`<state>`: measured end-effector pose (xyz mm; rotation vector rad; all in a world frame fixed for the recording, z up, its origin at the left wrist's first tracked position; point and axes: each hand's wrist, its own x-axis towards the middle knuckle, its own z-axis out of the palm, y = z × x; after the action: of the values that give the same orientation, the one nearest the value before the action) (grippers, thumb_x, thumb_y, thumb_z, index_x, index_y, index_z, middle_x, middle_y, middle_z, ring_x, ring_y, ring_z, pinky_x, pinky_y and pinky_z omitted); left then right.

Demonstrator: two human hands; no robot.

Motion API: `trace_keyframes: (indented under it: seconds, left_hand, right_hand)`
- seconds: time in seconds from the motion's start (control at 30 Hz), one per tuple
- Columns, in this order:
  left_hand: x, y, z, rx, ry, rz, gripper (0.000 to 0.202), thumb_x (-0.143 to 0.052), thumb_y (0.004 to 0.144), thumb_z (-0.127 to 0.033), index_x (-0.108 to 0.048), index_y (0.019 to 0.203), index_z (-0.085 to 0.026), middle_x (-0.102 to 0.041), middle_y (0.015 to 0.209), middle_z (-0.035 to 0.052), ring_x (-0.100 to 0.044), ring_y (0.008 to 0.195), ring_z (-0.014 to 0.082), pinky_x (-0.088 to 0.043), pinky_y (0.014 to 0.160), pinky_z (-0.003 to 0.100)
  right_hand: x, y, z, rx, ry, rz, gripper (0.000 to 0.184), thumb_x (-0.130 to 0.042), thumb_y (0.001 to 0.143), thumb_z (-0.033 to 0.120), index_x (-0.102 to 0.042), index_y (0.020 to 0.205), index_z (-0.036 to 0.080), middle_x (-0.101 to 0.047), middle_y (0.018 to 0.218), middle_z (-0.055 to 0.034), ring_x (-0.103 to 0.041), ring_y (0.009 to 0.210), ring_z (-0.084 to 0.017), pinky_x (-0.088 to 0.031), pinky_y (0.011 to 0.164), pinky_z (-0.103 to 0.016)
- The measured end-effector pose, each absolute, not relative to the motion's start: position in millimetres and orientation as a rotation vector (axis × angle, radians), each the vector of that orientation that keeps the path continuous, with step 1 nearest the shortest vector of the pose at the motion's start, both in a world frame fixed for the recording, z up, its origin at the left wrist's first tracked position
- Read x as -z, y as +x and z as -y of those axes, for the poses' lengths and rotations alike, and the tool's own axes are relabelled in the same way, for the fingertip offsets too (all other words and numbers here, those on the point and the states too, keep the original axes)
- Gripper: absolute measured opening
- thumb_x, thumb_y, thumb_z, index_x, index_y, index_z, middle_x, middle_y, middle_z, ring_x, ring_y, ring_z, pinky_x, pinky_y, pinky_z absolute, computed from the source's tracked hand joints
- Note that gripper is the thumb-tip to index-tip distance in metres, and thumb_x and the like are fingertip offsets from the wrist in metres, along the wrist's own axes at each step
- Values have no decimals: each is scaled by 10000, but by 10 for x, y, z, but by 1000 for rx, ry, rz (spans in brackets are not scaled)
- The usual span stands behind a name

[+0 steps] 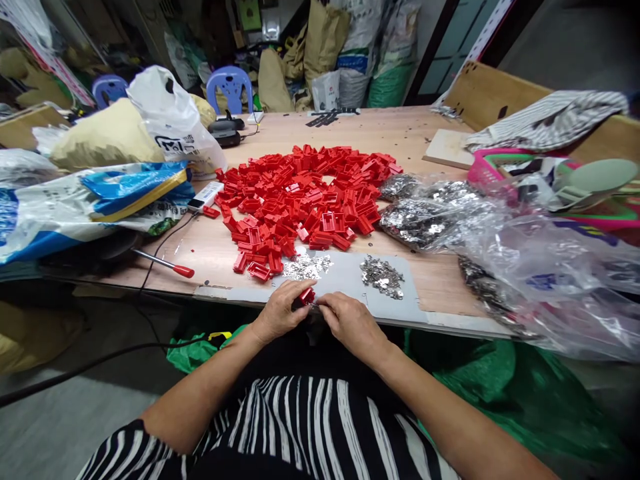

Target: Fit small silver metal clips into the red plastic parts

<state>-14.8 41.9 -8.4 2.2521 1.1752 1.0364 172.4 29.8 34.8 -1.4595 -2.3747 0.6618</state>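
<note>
My left hand (283, 309) is closed around a small red plastic housing (307, 295) at the table's front edge. Close beside it, my right hand (350, 323) pinches with thumb and forefinger against the housing's right side. A tiny shiny bit shows at those fingertips, too small to name. Just beyond the hands lies a small heap of silvery metal pieces (307, 265). A second heap of darker metal pieces (382, 276) sits to the right on a grey mat (407, 287). Behind them spreads a large pile of red plastic housings (305, 193).
Clear plastic bags of metal parts (430, 217) and a pink basket (487, 175) stand on the right. White and blue sacks (95, 200) fill the left side. A lever with a red grip (183, 271) juts out near the front left edge. Green bags (510, 393) hang below the table.
</note>
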Motion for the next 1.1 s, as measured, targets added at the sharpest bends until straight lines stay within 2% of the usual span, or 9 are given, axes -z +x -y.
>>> trace_keyframes:
  seconds: [0.5, 0.6, 0.77, 0.87, 0.97, 1.03, 1.1]
  left_hand:
    - [102, -153, -435, -1023, 2247, -1158, 542, -659, 780, -147, -489, 1291, -209, -652, 1140, 92, -604, 1031, 217, -487, 896, 413]
    - [92, -154, -430, -1060, 2231, -1184, 489, -705, 752, -170, -542, 1211, -210, -668, 1091, 81, -619, 1008, 219, -495, 880, 408]
    - [33, -179, -344, -1141, 2122, -1271, 325, -753, 714, -228, -607, 1002, -183, -683, 928, 58, -637, 899, 200, -506, 822, 355]
    - [-44, -166, -262, -1201, 1918, -1351, 346, -786, 672, -285, -613, 955, -186, -674, 940, 55, -633, 905, 199, -491, 843, 343]
    - [-148, -114, -191, -1273, 1506, -1338, 390, -819, 622, -294, -609, 937, -199, -668, 933, 33, -632, 871, 181, -482, 830, 310]
    - [-224, -75, -155, -1314, 1117, -1190, 437, -817, 627, -274, -585, 991, -214, -673, 901, 11, -634, 813, 151, -484, 793, 280]
    - [-294, -50, -127, -1305, 746, -987, 402, -791, 670, -267, -571, 1000, -203, -678, 849, 2, -635, 754, 124, -488, 771, 263]
  right_hand:
    - [-322, 1591, -337, -534, -1572, 2447, 182, -463, 908, 180, -628, 980, 207, -646, 939, -46, -628, 825, -179, -428, 681, -270]
    - [-326, 1622, -322, -586, -1529, 2440, 185, -460, 918, 201, -619, 1012, 219, -636, 952, -40, -621, 856, -173, -432, 713, -263]
    - [-358, 1742, -274, -685, -1363, 2358, 285, -369, 961, 225, -541, 1187, 253, -583, 980, -38, -596, 863, -161, -446, 758, -271]
    - [-365, 1823, -273, -789, -1267, 2268, 255, -346, 963, 225, -545, 1123, 234, -578, 1028, -53, -576, 925, -171, -440, 810, -293]
    - [-397, 1864, -284, -976, -1244, 2179, 221, -340, 965, 252, -515, 1096, 216, -607, 937, -37, -575, 837, -166, -438, 757, -295]
    - [-442, 1853, -281, -1115, -1211, 2130, 264, -325, 976, 284, -466, 1190, 221, -596, 797, 3, -559, 728, -149, -428, 714, -283]
    - [-491, 1816, -272, -1202, -1147, 2112, 346, -323, 981, 304, -399, 1311, 231, -563, 699, 37, -541, 668, -136, -418, 710, -272]
